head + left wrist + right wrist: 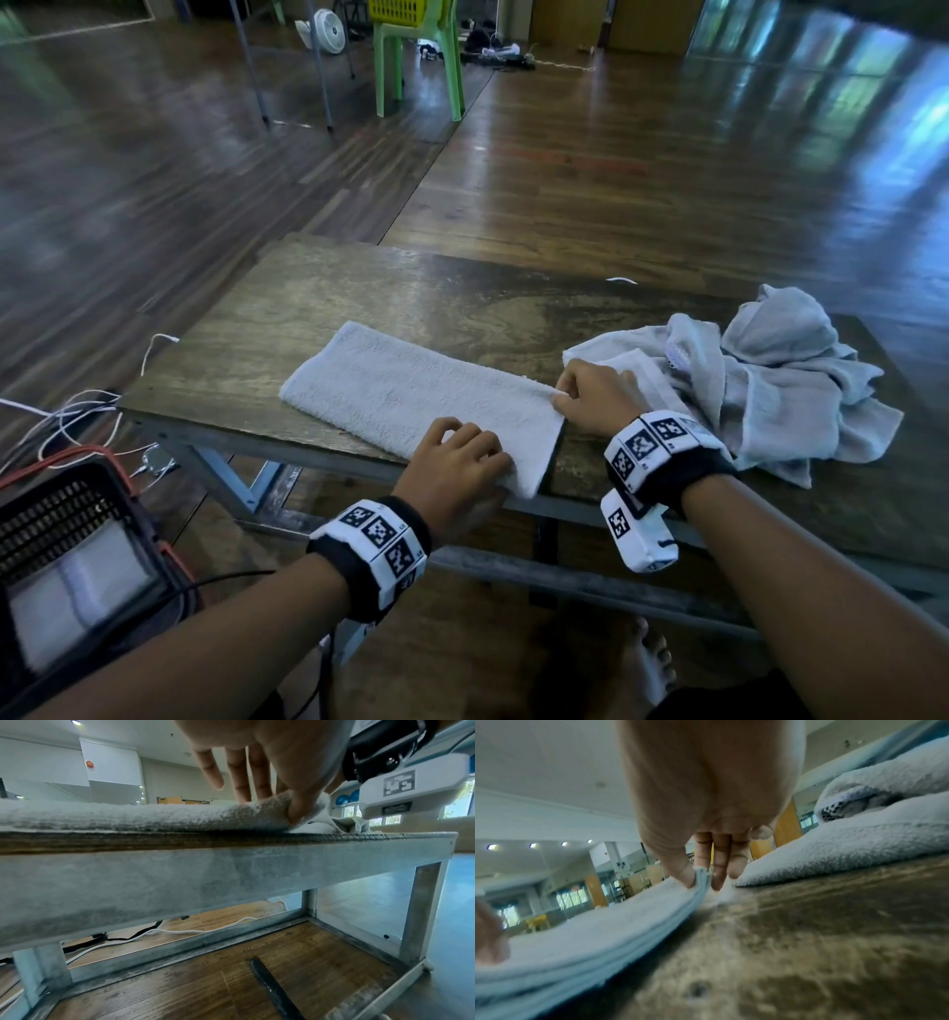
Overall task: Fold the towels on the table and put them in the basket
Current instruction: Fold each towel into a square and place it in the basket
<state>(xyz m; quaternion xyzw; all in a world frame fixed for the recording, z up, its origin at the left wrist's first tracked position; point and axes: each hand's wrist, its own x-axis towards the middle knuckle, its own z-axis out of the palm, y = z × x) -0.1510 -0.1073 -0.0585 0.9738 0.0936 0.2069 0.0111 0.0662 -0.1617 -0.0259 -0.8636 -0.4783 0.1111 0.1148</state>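
Observation:
A white towel, folded into a long strip, lies across the wooden table. My left hand grips its near right corner at the table's front edge, with the thumb against the towel's edge and the fingers on top. My right hand pinches the far right corner between thumb and forefinger, where the stacked layers show. A pile of crumpled grey-white towels lies on the right of the table, just beyond my right hand. A black basket stands on the floor at lower left with a folded white towel inside.
White and red cables trail on the floor by the table's left end, next to the basket. A green chair holding a yellow basket and a small fan stand far back. A bare foot rests under the table.

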